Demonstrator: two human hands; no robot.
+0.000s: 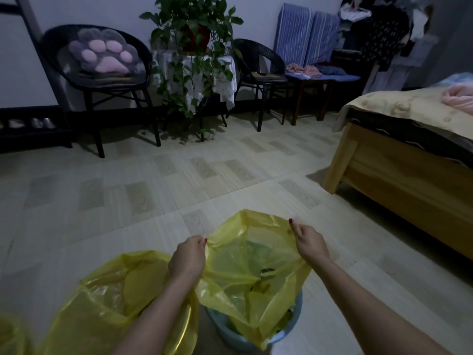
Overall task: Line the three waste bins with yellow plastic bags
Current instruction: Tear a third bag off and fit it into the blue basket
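A yellow plastic bag (245,272) is held open above a pale blue waste bin (230,334) at the bottom centre, its lower end hanging inside the bin. My left hand (188,257) pinches the bag's left rim and my right hand (309,243) pinches its right rim. To the left stands a second bin covered by a yellow bag (102,303) folded over its rim; my left forearm crosses in front of it. At the bottom left corner, a slice of a third yellow bag (10,336) shows.
A wooden bed (399,160) stands at the right. Along the far wall are a black chair with a paw cushion (102,60), a potted plant on a small table (194,47), another black chair (258,73) and a bench with clothes (322,75). Tiled floor (179,180) lies between.
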